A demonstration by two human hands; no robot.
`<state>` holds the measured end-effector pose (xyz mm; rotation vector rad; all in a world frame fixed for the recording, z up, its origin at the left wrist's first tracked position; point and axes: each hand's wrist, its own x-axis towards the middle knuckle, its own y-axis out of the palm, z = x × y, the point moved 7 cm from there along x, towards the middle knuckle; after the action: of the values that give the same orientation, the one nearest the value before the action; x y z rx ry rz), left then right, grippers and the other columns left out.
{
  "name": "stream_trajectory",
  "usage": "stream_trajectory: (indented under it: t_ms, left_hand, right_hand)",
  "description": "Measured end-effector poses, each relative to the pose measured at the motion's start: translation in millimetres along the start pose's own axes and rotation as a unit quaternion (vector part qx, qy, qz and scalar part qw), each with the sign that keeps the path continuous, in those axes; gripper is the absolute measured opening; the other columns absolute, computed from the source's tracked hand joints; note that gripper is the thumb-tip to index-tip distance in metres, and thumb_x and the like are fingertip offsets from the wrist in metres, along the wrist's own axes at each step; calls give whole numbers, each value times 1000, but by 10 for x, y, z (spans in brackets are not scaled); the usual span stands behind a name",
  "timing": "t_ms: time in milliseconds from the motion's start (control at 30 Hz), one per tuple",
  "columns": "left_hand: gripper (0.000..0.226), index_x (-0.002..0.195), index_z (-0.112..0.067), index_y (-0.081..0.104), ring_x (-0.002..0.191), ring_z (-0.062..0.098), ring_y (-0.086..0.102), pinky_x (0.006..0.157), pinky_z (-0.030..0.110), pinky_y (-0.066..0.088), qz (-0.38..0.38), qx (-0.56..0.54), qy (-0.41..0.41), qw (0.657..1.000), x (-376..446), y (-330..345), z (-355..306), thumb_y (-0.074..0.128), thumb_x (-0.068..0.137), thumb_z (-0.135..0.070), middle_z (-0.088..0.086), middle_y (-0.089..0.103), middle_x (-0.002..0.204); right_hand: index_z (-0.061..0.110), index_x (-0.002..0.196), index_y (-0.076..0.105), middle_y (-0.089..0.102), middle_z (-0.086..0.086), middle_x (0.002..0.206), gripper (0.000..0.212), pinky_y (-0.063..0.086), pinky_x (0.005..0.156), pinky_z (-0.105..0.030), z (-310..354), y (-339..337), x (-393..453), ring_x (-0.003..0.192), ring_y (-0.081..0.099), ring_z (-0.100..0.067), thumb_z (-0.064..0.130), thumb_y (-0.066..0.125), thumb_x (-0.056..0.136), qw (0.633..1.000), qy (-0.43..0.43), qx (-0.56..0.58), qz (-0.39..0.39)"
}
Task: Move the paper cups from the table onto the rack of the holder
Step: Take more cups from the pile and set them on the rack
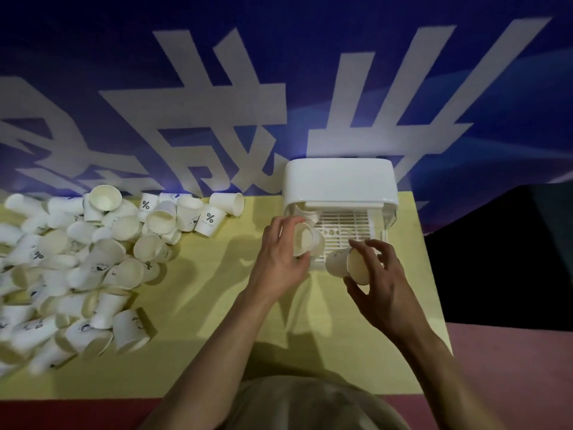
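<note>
both forearms reach up from the bottom edge toward the holder (339, 178) at the far right of the yellow surface (201, 321). left hand (280, 252) has fingers curled round a cup (305, 242), mouth facing roughly toward the camera/right, cup lying on its side w/ its base end pointing at the rack's (344, 226) left part. it sits right at the rack's front-left edge, looks like touching or just over it; can't tell which. right hand (376, 274) pinches a 2nd cup (348, 263) by the rim, thumb below, fingers above, cup tipped on its side, base pointing left toward the rack's front edge, mouth toward the palm. this cup is just in front of the rack, near its front-right, not yet on it.

key relation, as i read it: rack lies beyond & slightly left of the right hand, so its cup needs turning upright or upside down before setting down; left hand is nearer the slots. one cup looks already in the back-left under the lid.

big pile of cups (77, 268) lies well apart to the left, so most of the job remains.
</note>
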<state>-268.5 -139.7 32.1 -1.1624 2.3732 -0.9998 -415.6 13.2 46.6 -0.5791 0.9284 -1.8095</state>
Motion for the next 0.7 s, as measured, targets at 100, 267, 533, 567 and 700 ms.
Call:
stream_trajectory:
  t_ms: [100,267,533,567,700]
  left_hand:
    - [67,142,-31,42,125,17,42,97,31,48,18,32,3,999,42,167,-59,73,84,-17,-9,37,138]
    - [70,146,-26,44,131,24,43,105,38,47,28,59,-25,998,87,404,15,76,85,-14,-2,39,141]
    - [73,153,-22,38,133,24,38,107,37,41,95,95,-88,987,157,773,292,72,90,-39,-1,38,146]
    - [73,154,-20,37,134,26,37,109,37,39,103,104,-90,985,175,809,312,71,92,-39,1,38,148]
    - [74,158,-20,32,135,28,34,111,39,37,133,120,-116,977,235,917,401,67,95,-38,3,34,152]
  right_hand:
    - [29,149,43,37,-6,150,72,60,90,-46,-108,-49,-51,124,56,-31,23,79,86,1000,8,17,-3]
    - [31,148,44,37,-4,148,70,58,92,-45,-270,-160,-86,122,55,-29,22,77,87,999,15,43,-8]
    - [29,148,45,36,-5,150,69,59,91,-43,-536,-246,-49,122,55,-30,20,78,88,998,39,42,0]
    - [29,148,45,36,-5,150,68,59,91,-44,-562,-241,-36,121,55,-30,21,77,88,998,41,43,2]
    - [29,148,45,36,-4,149,68,59,91,-43,-623,-203,29,121,55,-29,21,77,88,998,43,40,6]
